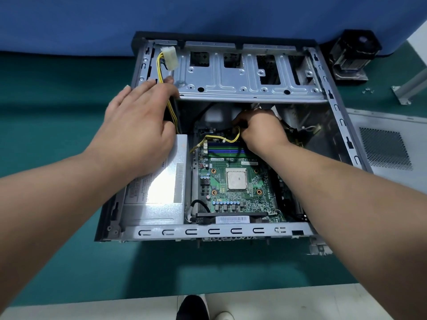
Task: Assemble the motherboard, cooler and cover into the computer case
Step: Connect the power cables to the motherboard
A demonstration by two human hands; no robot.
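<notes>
The open computer case point(221, 231) lies on the green table. A green motherboard point(251, 199) with a bare square processor point(236, 180) sits inside it. My left hand point(138, 125) presses a bundle of yellow and black cables point(161, 65) against the left end of the drive cage point(242, 75); their white plug stands above the fingers. My right hand point(261, 130) reaches deep into the case beyond the blue memory slots, fingers closed on a yellow and black cable point(221, 138). The black cooler point(353, 56) stands outside at the far right. The grey cover point(388, 144) lies right of the case.
A silver power supply point(159, 188) fills the left of the case. A blue partition point(208, 17) stands behind the case. Small screws point(367, 90) and a metal bracket point(406, 88) lie at the far right. The table's front edge and white floor point(92, 308) are below.
</notes>
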